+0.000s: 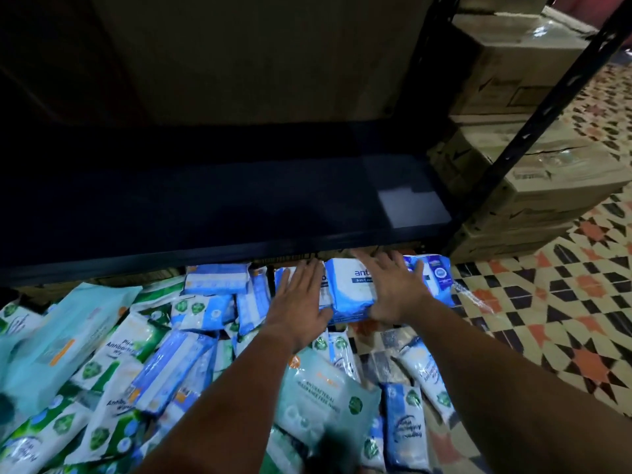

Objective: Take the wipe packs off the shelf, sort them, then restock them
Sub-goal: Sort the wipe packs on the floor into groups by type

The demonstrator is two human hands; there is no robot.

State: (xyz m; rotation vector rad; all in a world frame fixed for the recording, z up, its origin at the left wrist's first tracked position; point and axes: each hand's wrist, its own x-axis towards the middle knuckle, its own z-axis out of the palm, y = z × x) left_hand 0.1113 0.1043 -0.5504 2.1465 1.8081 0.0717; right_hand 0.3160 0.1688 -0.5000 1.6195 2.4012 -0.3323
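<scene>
A dark, bare shelf board (212, 213) spans the upper middle of the head view. Below its front edge, a heap of wipe packs covers the floor: blue-and-white, green-and-white and pale teal ones. My left hand (301, 299) and my right hand (393, 289) lie flat with straight fingers on either side of a blue-and-white pack (349, 289), pressing it between them. The left palm rests on another blue pack (284, 278) beside it. A teal pack (321, 391) lies between my forearms.
Black shelf uprights (533, 124) rise at the right. Stacked cardboard boxes (519, 186) wrapped in film stand behind them. A patterned tile floor (554, 313) shows at the right. A large teal pack (58, 340) lies at the far left of the heap.
</scene>
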